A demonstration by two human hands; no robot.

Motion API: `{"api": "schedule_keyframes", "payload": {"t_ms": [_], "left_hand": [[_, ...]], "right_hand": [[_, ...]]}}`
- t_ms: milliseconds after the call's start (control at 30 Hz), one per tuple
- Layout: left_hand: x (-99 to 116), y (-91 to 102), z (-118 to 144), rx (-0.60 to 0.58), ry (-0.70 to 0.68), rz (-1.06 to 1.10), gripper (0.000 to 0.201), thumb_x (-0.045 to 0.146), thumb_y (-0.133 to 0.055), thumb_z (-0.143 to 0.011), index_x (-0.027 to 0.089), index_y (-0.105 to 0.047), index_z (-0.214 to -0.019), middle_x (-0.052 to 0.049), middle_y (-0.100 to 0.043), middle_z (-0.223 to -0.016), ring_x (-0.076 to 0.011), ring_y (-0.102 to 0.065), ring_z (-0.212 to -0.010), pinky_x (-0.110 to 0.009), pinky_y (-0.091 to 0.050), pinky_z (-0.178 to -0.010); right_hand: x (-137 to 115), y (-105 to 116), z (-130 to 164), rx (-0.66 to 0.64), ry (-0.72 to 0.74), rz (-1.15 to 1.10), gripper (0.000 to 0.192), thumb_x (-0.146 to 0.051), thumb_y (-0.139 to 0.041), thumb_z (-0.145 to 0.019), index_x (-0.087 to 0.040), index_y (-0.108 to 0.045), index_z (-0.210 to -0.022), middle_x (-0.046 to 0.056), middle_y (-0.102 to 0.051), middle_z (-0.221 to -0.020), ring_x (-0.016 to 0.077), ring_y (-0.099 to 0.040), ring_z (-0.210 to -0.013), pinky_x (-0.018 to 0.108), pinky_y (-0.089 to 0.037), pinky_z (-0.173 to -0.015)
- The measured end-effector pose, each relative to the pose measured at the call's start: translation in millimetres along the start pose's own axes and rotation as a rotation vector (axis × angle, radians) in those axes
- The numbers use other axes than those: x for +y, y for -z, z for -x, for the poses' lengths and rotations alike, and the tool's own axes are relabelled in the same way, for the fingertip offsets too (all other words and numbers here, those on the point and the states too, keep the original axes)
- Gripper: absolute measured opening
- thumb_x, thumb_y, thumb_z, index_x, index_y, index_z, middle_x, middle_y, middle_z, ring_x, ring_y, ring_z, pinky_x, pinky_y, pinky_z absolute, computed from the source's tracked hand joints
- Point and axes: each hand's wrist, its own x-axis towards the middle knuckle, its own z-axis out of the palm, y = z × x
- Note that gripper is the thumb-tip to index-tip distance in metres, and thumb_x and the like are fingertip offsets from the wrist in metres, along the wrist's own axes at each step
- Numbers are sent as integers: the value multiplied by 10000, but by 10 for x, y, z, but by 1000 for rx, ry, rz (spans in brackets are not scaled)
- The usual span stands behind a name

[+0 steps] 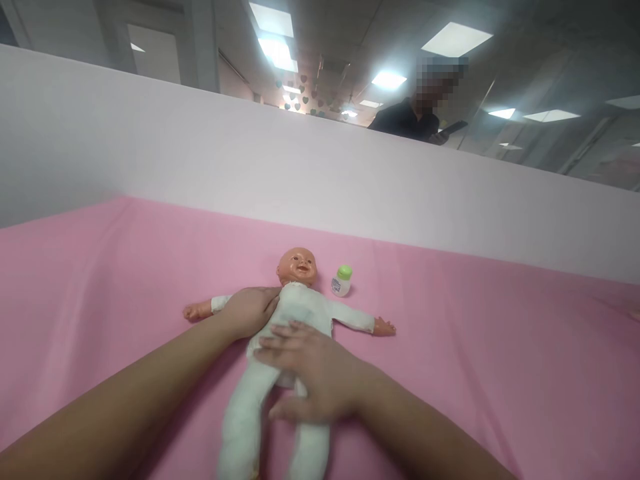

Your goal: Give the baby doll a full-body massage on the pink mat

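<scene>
A baby doll (297, 300) with a white cloth body lies on its back, arms stretched out to both sides. My left hand (253, 311) rests at the doll's shoulder and upper chest, on the left of the picture; its fingers lie flat, partly over the near end of the doll's arm. Across the doll's belly and hip spreads my right hand (313, 367), fingers apart and thumb toward the legs. Neither hand grips anything that I can see. Right of the doll's head stands a small clear bottle (341, 283) with a green cap and a printed label.
Pink cloth (440, 373) with a few creases covers the surface under the doll. Behind it runs a white wall or panel (300, 173). Beyond the panel, a person (407, 120) in dark clothing holds a dark flat object, under bright ceiling lights.
</scene>
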Motion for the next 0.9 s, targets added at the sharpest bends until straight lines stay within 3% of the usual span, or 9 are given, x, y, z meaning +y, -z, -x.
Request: {"api": "schedule_keyframes", "payload": {"t_ms": [133, 267, 367, 467, 600, 733, 900], "left_hand": [[-62, -45, -1, 26, -42, 15, 507, 457, -297, -1019, 272, -613, -1370, -50, -708, -1310, -257, -666, -1169, -363, -480, -987], [-64, -44, 13, 42, -47, 22, 532, 471, -267, -1033, 267, -578, -1414, -46, -672, -1371, -252, -639, -1224, -372, -452, -1040], [-104, -1, 40, 9, -53, -54, 541, 458, -252, -1034, 243, -586, -1401, -73, -650, -1397, -284, -566, -1322, -432, -393, -1109], [-222, 104, 91, -53, -19, -188, 522, 432, -290, -1010, 217, -625, -1347, -113, -592, -1459, -351, -431, -1434, -550, -294, -1160], [-459, 335, 167, -107, 89, -275, 568, 547, -508, -877, 242, -636, -1340, -143, -544, -1498, -422, -370, -1453, -630, -263, -1136], [-724, 528, 229, -155, 186, -208, 507, 548, -641, -740, 269, -710, -1158, -126, -647, -1346, -397, -540, -1287, -502, -430, -989], [-934, 609, 278, -122, 422, -37, 398, 524, -652, -713, 245, -681, -996, -60, -729, -1036, -281, -672, -947, -333, -461, -742]], "right_hand": [[397, 95, -31, 26, -168, 47, 774, -658, -541, -940, -256, -364, -1577, 77, -311, -1653, 303, -203, -1554, 515, -38, -1266], [640, 132, 53, 150, -346, 41, 692, -566, -431, -1017, -210, -311, -1599, 85, -271, -1668, 277, -196, -1558, 471, -151, -1259], [694, 142, 183, 258, -500, 15, 598, -468, -411, -1036, -242, -340, -1585, 79, -419, -1603, 278, -398, -1465, 451, -313, -1182], [739, 207, 346, 288, -579, 12, 452, -393, -424, -1028, -301, -521, -1460, 46, -612, -1438, 272, -588, -1270, 411, -414, -1059], [900, 394, 618, 258, -793, 33, 347, -362, -531, -954, -249, -685, -1245, 88, -712, -1250, 288, -658, -1092, 376, -459, -901], [1087, 567, 920, 157, -964, -59, 420, -329, -708, -775, -248, -704, -1186, 80, -720, -1161, 291, -655, -1023, 341, -455, -802], [1194, 621, 1105, 128, -1006, -139, 218, -268, -714, -681, -236, -688, -895, 5, -670, -850, 204, -610, -773, 283, -389, -642]]}}
